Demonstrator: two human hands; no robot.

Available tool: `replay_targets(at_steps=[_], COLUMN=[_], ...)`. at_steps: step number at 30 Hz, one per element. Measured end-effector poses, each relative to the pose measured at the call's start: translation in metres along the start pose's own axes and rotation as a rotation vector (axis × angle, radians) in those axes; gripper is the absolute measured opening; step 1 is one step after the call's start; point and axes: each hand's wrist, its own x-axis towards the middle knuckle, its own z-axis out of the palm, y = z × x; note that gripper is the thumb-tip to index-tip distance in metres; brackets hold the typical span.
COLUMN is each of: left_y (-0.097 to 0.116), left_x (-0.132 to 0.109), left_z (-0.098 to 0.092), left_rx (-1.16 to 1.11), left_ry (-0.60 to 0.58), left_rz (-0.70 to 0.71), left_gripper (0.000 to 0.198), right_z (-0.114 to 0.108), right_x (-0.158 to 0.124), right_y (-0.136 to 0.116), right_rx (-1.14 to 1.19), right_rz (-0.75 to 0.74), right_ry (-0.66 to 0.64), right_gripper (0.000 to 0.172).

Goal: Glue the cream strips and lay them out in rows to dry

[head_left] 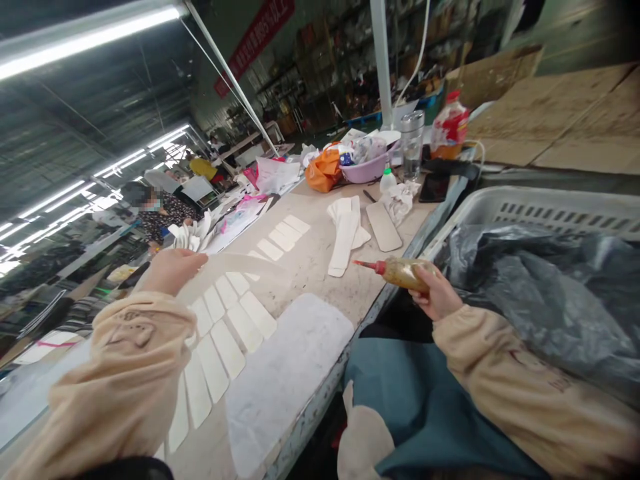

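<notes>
In the head view my left hand [173, 270] is closed on the end of a pale, blurred strip [250, 265] stretching to the right above the table. Beneath it lie rows of white rounded rectangular pieces [213, 360]. My right hand [439, 293], at the table's near edge, grips a squeeze bottle [403, 273] of yellow-brown liquid. Its red nozzle points left over the tabletop. Beyond the nozzle lies a small stack of long white pieces [344, 233]. A large white sheet [295, 373] covers the table's near part.
A white plastic crate [565, 200] lined with dark plastic stands at right. Farther back are a purple basin [367, 170], an orange bag [324, 170], a glass bottle [413, 143], a red-capped bottle [450, 127] and a phone [434, 188]. A co-worker [155, 210] is at far left.
</notes>
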Motion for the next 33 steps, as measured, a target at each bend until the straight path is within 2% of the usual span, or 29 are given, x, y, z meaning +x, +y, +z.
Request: replay_targets(at_steps=[2,4,6,12,14,16,19,24,28,31,33], left_y=[0.005,0.012,0.019,0.031,0.032,0.033,0.031,0.019,0.010,0.011,0.019], left_x=[0.000,-0.011,-0.028,-0.081,-0.091,-0.095,-0.090,-0.073,-0.071,-0.072,-0.070], left_z=[0.000,0.018,0.052,0.188,0.220,0.239,0.249,0.249,0.250,0.250,0.250], left_rx=[0.187,0.346,0.421,0.485,0.459,0.424,0.378,0.332,0.279,0.167,0.058], left_ry=[0.076,0.098,0.050,-0.112,-0.144,-0.156,-0.134,-0.120,-0.121,-0.052,0.025], left_rz=[0.017,0.053,0.099,0.208,0.196,0.178,0.161,0.113,0.086,0.117,0.180], left_gripper=[0.024,0.025,0.027,0.033,0.032,0.032,0.031,0.030,0.026,0.025,0.026], right_z=[-0.002,-0.003,-0.002,-0.001,0.000,0.001,0.003,0.005,0.005,0.005,0.005], right_x=[0.001,0.001,0.001,-0.001,-0.002,-0.004,-0.005,-0.004,-0.003,-0.003,-0.002], right_y=[-0.001,-0.003,-0.003,-0.002,-0.004,-0.006,-0.007,-0.006,-0.008,-0.009,-0.009], right_rx=[0.006,0.003,-0.003,-0.001,0.006,0.009,0.007,0.009,0.018,0.038,0.052], right_rz=[0.013,0.022,0.023,0.019,0.033,0.042,0.049,0.055,0.071,0.079,0.084], right_ry=[-0.019,-0.036,-0.044,-0.041,-0.028,-0.024,-0.028,-0.036,-0.034,-0.042,-0.040], right_gripper=[0.043,0.042,0.042,0.041,0.039,0.037,0.037,0.036,0.035,0.039,0.041])
